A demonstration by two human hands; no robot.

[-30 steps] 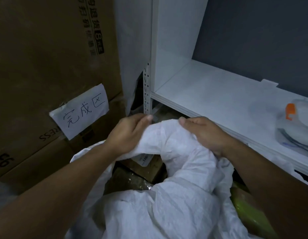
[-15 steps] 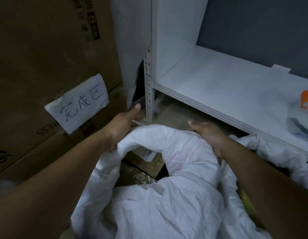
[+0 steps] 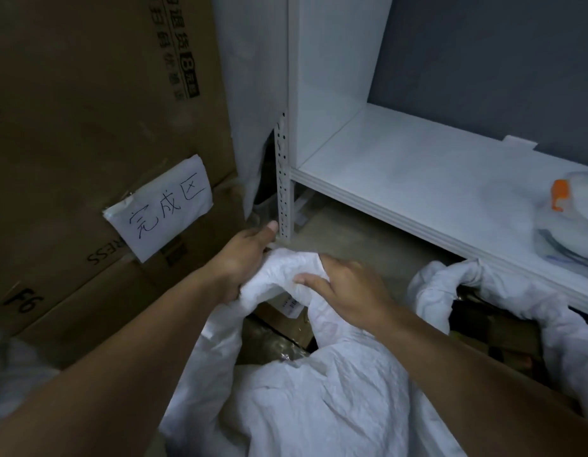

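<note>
"Under the shelf (image 3: 418, 179), at twelve o'clock, which step is this?"

"Gathering the mouth of the sack (image 3: 319, 404), it seems. The left hand (image 3: 243, 258) grips the rim, fingers curled round it. The right hand (image 3: 348, 291), at its three o'clock, clamps the same fold."

"Next?"

"Likely drawing the folds shut over the boxes (image 3: 279, 324) inside, with both grips tight."

Crinkly white sack (image 3: 319, 407), woven plastic I think, mouth gaping open, rolled rim bunched high mid-frame, body slumped toward 6 o'clock, loose edge trailing around 3 o'clock.
</note>
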